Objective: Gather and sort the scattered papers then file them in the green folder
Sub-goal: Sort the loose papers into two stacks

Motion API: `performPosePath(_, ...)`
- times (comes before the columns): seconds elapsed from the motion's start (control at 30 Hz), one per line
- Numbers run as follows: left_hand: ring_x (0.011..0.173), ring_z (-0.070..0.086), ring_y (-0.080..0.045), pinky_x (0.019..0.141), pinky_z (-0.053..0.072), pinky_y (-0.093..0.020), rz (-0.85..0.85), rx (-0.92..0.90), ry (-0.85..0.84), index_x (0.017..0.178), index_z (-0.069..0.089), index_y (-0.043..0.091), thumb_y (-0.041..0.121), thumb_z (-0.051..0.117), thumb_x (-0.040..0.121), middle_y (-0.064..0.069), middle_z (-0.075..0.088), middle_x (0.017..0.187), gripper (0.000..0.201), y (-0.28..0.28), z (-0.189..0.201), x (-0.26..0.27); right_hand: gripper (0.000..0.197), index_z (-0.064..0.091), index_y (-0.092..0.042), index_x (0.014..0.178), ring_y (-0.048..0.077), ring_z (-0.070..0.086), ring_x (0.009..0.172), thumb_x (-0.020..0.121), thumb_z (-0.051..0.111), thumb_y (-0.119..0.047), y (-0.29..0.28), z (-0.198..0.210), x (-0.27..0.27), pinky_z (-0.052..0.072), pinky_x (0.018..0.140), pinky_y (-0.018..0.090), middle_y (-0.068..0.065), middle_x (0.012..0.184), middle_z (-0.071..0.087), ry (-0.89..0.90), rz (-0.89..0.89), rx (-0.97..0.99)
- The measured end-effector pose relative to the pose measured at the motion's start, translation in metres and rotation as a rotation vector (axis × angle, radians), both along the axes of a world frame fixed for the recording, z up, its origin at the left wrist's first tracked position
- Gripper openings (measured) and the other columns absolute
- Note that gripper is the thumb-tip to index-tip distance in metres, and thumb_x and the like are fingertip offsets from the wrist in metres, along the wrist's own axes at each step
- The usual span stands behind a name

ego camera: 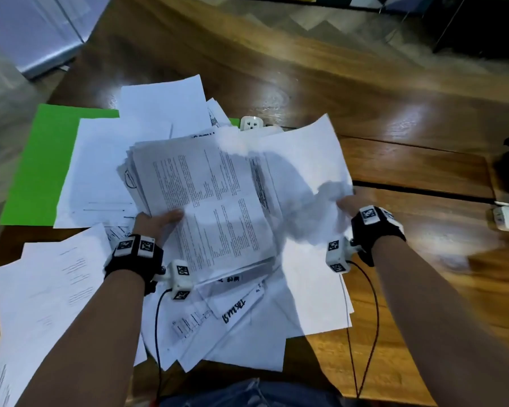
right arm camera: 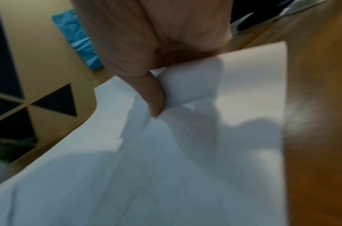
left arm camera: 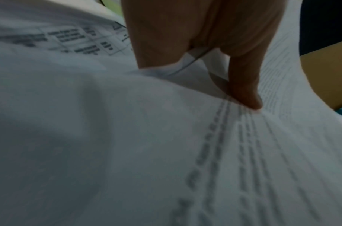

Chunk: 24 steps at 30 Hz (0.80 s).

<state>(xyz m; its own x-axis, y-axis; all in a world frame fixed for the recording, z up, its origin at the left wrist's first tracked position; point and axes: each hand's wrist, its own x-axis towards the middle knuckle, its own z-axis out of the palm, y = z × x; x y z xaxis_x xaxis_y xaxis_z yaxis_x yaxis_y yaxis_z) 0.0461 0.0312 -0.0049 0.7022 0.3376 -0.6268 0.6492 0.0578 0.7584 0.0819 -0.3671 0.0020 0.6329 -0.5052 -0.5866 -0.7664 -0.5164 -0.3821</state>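
A wooden table (ego camera: 394, 118), glossy brown with dark seams running across its right half, carries everything. Over its near-left part spread the scattered papers (ego camera: 44, 292) — white sheets, some blank-side up, some with faint printed lines, one with a bold black handwritten word, overlapping at all angles and reaching the table's near edge.

The green folder (ego camera: 39, 168) lies flat at the far left, bright green, its right part buried under white sheets so that only the left portion and a sliver at the back show.

Raised above the mess is a gathered stack (ego camera: 209, 201): many sheets with uneven edges, the top page dense with small printed text in two blocks. The left hand (ego camera: 156, 223) grips it at the near-left edge, thumb on top and fingers beneath; the left wrist view shows the thumb (left arm camera: 245, 85) pressing into the printed page.

To the right, a blank white sheet (ego camera: 303, 160) is lifted and curled, blurred at its near edge. The right hand (ego camera: 350, 204) pinches its right edge — the thumb (right arm camera: 154, 94) clamped on top, the paper crumpling round it.

Two white power sockets (ego camera: 252, 123) sit on the table, one behind the stack, one at the far right.
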Motion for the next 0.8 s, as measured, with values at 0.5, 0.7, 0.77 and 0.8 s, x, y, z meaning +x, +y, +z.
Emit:
performPosePath(0.5,0.085,0.059,-0.026,0.077,0.046,-0.031,-0.052,0.176,0.046,0.109,0.060,-0.009,0.018,0.079,0.073,-0.019,0.065,0.106,0.048,0.002,-0.005,-0.053,0.079,0.035,0.001,0.137,0.038,0.053,0.119,0.072,0.077,-0.015,0.031,-0.019,-0.120,0.046,0.076,0.032,0.021,0.136,0.046,0.208,-0.037,0.018)
performPosePath(0.7,0.086,0.055,-0.024,0.080,0.043,-0.029,-0.067,0.222,0.083,0.119,0.056,-0.008,0.019,0.075,0.078,-0.020,0.063,0.112,0.052,-0.010,-0.003,-0.065,0.046,0.056,0.005,0.118,0.032,0.063,0.093,0.080,0.072,-0.016,0.037,-0.014,-0.130,0.048,0.073,0.031,0.019,0.113,0.065,0.166,-0.068,0.133)
performPosePath(0.77,0.089,0.057,-0.026,0.080,0.042,-0.027,-0.069,0.217,0.074,0.121,0.055,-0.007,0.018,0.074,0.079,-0.023,0.062,0.120,0.053,-0.015,-0.002,-0.069,0.040,0.056,0.006,0.118,0.028,0.059,0.089,0.085,0.064,-0.016,0.039,-0.013,-0.130,0.045,0.073,0.029,0.019,0.116,0.063,0.143,-0.049,0.103)
performPosePath(0.8,0.094,0.058,-0.029,0.080,0.041,-0.027,-0.071,0.216,0.072,0.123,0.053,-0.007,0.018,0.073,0.080,-0.022,0.061,0.122,0.054,-0.017,0.000,-0.071,0.040,0.055,0.007,0.120,0.030,0.060,0.093,0.087,0.060,-0.014,0.037,-0.012,-0.130,0.046,0.075,0.030,0.020,0.119,0.062,0.116,-0.065,0.079)
